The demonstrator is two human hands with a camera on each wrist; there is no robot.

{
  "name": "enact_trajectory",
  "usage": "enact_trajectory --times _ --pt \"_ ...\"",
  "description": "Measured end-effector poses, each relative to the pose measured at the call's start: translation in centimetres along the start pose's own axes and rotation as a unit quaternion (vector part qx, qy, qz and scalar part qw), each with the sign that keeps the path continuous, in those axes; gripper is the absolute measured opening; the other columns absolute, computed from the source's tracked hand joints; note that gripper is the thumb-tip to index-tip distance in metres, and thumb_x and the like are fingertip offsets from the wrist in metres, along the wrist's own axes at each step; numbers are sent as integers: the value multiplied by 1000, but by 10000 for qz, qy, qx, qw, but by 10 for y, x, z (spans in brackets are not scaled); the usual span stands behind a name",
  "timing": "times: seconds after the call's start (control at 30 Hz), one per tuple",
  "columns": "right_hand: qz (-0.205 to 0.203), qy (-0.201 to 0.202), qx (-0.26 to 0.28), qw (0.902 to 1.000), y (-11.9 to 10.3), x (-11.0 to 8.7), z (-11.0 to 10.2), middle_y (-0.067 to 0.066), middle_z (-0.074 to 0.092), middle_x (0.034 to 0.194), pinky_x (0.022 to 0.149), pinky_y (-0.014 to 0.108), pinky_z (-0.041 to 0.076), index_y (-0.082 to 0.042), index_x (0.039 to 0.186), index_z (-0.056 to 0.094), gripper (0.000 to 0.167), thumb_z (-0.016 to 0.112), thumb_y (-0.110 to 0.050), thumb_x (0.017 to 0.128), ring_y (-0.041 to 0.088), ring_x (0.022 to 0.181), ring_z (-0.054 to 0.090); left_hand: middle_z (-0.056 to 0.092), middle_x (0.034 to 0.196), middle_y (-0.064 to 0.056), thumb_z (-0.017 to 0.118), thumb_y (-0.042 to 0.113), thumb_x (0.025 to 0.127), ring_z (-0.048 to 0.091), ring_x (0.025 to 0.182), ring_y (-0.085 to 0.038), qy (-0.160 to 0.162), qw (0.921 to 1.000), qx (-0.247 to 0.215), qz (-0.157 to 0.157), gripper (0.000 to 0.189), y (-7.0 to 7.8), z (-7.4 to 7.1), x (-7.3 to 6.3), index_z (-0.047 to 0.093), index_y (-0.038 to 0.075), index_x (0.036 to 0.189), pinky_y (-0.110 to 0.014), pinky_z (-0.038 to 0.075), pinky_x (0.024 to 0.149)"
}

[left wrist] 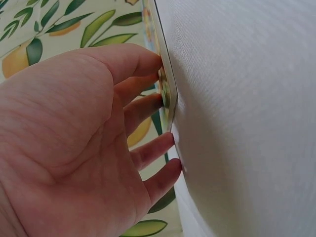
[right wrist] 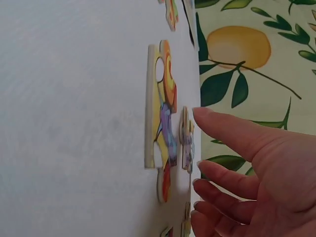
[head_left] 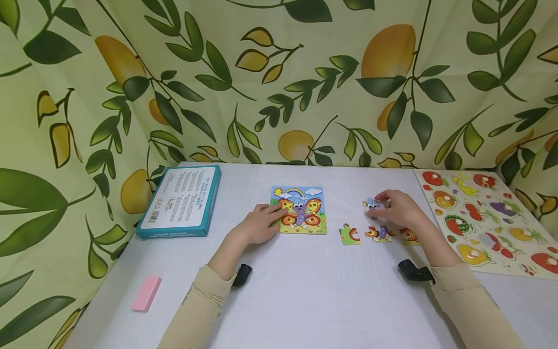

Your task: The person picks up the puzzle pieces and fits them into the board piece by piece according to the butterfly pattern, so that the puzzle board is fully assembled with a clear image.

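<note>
A butterfly jigsaw puzzle [head_left: 303, 211] lies flat on the white table, its picture complete. My left hand [head_left: 261, 224] rests on its left side; in the left wrist view the fingertips touch the puzzle's edge [left wrist: 170, 89] and the cloth. To the right, my right hand [head_left: 398, 209] hovers over a loose piece [head_left: 372, 206] with a face on it. Thumb and fingers [right wrist: 222, 176] are spread about that piece, with no clear grip. In front of it lie a green piece [head_left: 349, 235], a purple-bodied piece [head_left: 379, 234] and an orange swirled piece [head_left: 408, 236], partly behind the wrist.
A teal-edged box [head_left: 180, 198] lies at the left, with a pink block [head_left: 146, 293] nearer me. A fruit puzzle board [head_left: 488, 220] covers the right side. Dark wrist mounts [head_left: 414, 271] sit under the sleeves. A leaf-patterned curtain [head_left: 279, 97] hangs behind the table.
</note>
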State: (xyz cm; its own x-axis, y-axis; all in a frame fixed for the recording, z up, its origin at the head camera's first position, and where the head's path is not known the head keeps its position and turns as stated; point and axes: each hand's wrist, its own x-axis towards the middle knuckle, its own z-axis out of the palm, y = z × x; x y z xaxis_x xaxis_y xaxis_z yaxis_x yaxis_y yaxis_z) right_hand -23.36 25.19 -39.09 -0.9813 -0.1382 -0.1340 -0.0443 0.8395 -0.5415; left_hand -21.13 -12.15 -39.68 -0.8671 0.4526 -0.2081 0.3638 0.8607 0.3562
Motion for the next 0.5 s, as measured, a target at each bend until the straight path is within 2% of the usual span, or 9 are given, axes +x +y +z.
enact_trajectory --times 0.13,0.37,0.5 --pt "-13 -8 -103 9999 4 -1 1 28 53 114 80 47 46 9 121 54 63 76 -37 84 38 97 46 27 159 2 47 26 100 21 144 -35 15 10000 4 6 51 -1 1 -1 39 25 151 -59 25 111" --pt "203 -31 231 9995 1 2 4 22 52 103 67 34 43 4 117 49 54 75 -30 85 33 90 47 27 159 2 47 26 100 22 143 -34 61 10000 47 18 51 0 0 -2 40 24 151 -56 25 111" --pt "134 304 535 9980 -2 2 7 19 52 103 67 31 45 2 118 47 47 72 -24 88 32 91 50 28 159 1 48 25 99 23 143 -33 116 9999 5 83 52 1 -1 -2 41 23 150 -54 26 112"
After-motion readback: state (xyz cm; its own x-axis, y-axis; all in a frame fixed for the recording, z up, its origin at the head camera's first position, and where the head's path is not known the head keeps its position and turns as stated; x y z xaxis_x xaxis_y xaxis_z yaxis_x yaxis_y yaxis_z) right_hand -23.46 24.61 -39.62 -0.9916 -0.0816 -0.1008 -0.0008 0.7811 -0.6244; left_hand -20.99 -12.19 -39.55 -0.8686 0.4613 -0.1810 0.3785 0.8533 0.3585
